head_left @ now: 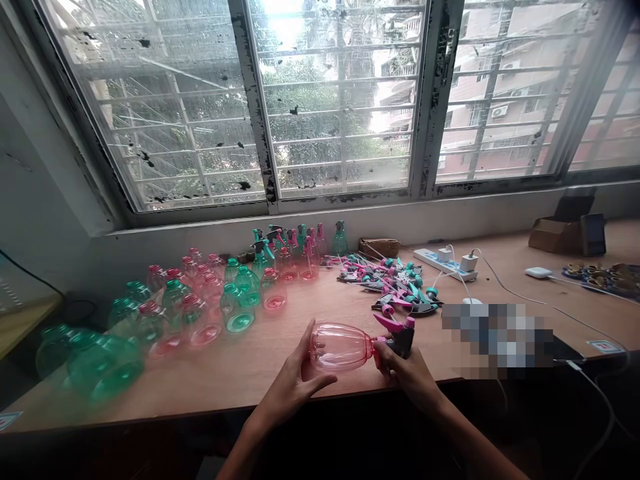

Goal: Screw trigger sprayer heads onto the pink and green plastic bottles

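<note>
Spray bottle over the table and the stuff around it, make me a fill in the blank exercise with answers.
1. Of the left hand and the right hand, the one gripping the spray head is the ____ hand.
2. Of upright and sideways, the held bottle is ____.
3. The bottles without spray heads are pink and ____.
4. In the picture, they stand ____ of the loose spray heads.

Missing words: right; sideways; green; left.

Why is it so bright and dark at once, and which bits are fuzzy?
In the head view, daylight glares through the window, while below the table it is nearly black; in the head view, the far-left green bottles look smeared, blocky squares hide a patch at right, and the pink bottle between left hand and right hand looks clearer.
</note>
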Demonstrator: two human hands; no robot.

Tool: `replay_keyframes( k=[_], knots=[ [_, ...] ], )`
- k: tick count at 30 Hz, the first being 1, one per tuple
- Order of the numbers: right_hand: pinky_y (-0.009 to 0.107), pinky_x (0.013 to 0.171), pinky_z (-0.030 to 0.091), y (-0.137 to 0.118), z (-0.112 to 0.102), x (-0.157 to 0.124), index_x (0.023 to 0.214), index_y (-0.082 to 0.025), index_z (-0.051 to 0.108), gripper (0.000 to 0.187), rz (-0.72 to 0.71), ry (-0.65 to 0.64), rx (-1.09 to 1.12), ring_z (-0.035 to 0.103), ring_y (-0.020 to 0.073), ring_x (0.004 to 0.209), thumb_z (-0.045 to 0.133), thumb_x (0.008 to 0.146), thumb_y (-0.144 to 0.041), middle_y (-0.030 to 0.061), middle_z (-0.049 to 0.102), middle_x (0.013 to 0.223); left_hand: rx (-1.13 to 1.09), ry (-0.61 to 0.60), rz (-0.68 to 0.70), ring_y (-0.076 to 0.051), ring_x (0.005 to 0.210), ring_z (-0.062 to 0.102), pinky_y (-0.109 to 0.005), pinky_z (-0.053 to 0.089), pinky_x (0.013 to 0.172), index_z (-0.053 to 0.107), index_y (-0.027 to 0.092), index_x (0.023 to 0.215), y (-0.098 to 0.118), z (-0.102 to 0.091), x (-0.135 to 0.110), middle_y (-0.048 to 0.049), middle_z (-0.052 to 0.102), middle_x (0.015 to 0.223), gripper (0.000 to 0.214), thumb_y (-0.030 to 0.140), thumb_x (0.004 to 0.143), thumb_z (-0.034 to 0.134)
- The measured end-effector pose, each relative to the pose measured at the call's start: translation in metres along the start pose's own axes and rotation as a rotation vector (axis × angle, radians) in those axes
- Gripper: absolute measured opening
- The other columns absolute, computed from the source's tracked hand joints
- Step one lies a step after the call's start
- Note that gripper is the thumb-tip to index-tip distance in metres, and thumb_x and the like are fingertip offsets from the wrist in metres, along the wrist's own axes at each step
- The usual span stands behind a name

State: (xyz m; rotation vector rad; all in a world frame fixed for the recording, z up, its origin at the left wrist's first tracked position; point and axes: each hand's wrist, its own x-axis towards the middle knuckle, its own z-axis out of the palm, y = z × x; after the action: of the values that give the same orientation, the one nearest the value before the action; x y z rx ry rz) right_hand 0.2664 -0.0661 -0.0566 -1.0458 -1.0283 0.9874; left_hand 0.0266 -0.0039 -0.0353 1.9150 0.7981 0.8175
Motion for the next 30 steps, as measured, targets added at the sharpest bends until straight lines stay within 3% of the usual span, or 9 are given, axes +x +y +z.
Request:
replay_keyframes(
  k=[4,9,14,18,24,28,30],
  knots=[
    [0.023,0.040,0.030,-0.0022,-0.0008,-0.0003,0.067,-0.018,0.062,0.042,-0.002,-0.011,-0.011,0.045,0.0111,0.042,0.071,0.082,-0.056,-0.0019,0.057,0.055,-0.005,-0.005,-0.017,-0.031,0.129,0.054,-0.050,0.031,0.116,0.014,0.027,0.158,0.0002,-0.0006,0.0002,-0.0110,0.062,0.135,0.108,0.032,0.075,0.083],
    [0.024,0.041,0.032,-0.0055,-0.0014,-0.0012,0.069,-0.018,0.064,0.041,0.007,-0.032,-0.015,0.046,0.0120,0.043,0.073,0.081,-0.056,-0.0017,0.058,0.054,-0.041,-0.027,-0.022,-0.032,0.126,0.058,-0.048,0.042,0.109,0.029,0.024,0.155,0.0030,-0.0029,0.0015,-0.0122,0.062,0.136,0.083,0.039,0.085,0.073],
    [0.024,0.040,0.030,-0.0039,-0.0018,0.0011,0.067,-0.018,0.062,0.043,-0.006,-0.019,-0.012,0.047,0.0118,0.043,0.071,0.081,-0.058,-0.0017,0.059,0.055,-0.058,-0.007,-0.021,-0.032,0.129,0.056,-0.050,0.038,0.113,0.016,0.031,0.158,0.0002,-0.0009,0.0007,-0.0116,0.057,0.142,0.100,0.035,0.080,0.080],
    [0.023,0.039,0.031,-0.0019,-0.0020,0.0020,0.070,-0.019,0.063,0.043,0.007,-0.023,-0.011,0.047,0.0114,0.043,0.072,0.079,-0.059,-0.0017,0.060,0.057,-0.086,-0.005,-0.016,-0.032,0.131,0.054,-0.051,0.035,0.115,0.012,0.029,0.158,0.0000,-0.0008,0.0001,-0.0123,0.055,0.143,0.103,0.035,0.080,0.079],
    [0.022,0.040,0.033,0.0004,-0.0022,0.0014,0.068,-0.016,0.065,0.044,0.026,-0.061,-0.010,0.047,0.0105,0.042,0.074,0.079,-0.058,-0.0017,0.058,0.053,-0.131,-0.030,0.008,-0.033,0.131,0.053,-0.046,0.043,0.111,0.033,0.025,0.153,0.0023,-0.0014,0.0005,-0.0127,0.053,0.145,0.081,0.041,0.085,0.074],
    [0.021,0.039,0.033,0.0004,-0.0021,0.0021,0.077,-0.018,0.063,0.039,0.024,-0.042,0.013,0.049,0.0111,0.044,0.072,0.082,-0.056,-0.0013,0.062,0.059,-0.137,-0.004,0.001,-0.034,0.135,0.049,-0.051,0.040,0.112,0.016,0.036,0.157,-0.0021,0.0006,-0.0007,-0.0107,0.042,0.155,0.099,0.035,0.080,0.079],
    [0.020,0.039,0.033,0.0000,-0.0019,0.0021,0.075,-0.018,0.062,0.038,0.021,-0.040,0.018,0.049,0.0105,0.043,0.072,0.082,-0.054,-0.0016,0.062,0.058,-0.143,-0.004,0.004,-0.032,0.135,0.049,-0.052,0.037,0.114,0.011,0.038,0.157,-0.0038,0.0012,-0.0012,-0.0096,0.043,0.153,0.104,0.032,0.080,0.080]
  ],
)
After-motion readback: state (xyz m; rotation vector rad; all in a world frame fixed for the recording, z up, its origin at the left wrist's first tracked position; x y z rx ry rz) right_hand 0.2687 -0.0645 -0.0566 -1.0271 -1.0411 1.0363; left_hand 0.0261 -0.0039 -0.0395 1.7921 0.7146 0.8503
